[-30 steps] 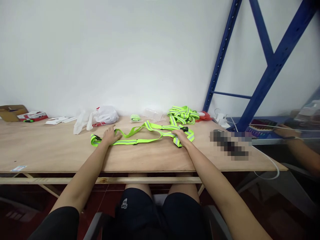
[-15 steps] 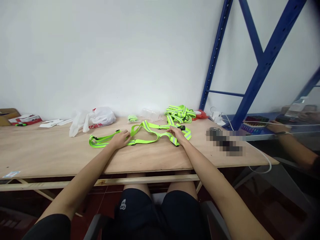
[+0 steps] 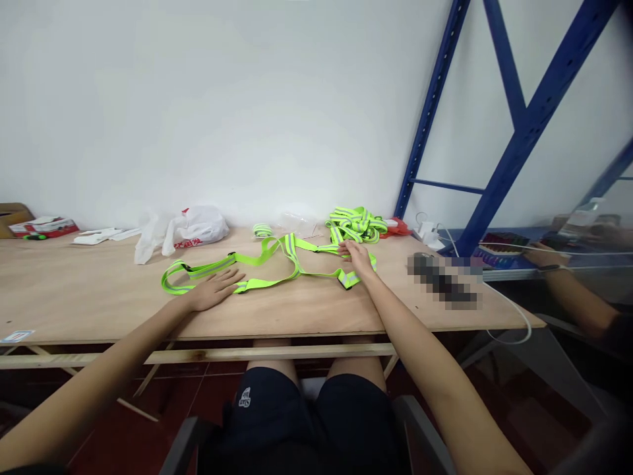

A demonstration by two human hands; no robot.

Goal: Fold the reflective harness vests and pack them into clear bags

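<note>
A neon-yellow reflective strap harness [image 3: 270,282] with grey stripes and black buckles lies spread across the wooden table [image 3: 297,313]. On its left loop rests my left hand [image 3: 212,290], palm down with fingers stretched out, covering part of the lower strap. My right hand [image 3: 357,257] lies over the harness's right end, fingers extended and slightly bent, with no strap visibly gripped. A tangled pile of similar straps [image 3: 357,223] sits just behind my right hand. Near the wall stands a small rolled strap [image 3: 262,230].
White plastic bags [image 3: 200,225], papers [image 3: 101,235] and a red box [image 3: 44,227] line the back left. A clear bag [image 3: 297,224] lies by the wall. A pixelated object [image 3: 442,280], a cable and a blue rack [image 3: 514,138] are right; another person's hand [image 3: 546,256] is beyond.
My left hand has moved left and flattened, its fingers spreading. The harness's left loop has shifted left and its middle straps lie straighter. My right hand has moved slightly up and right.
</note>
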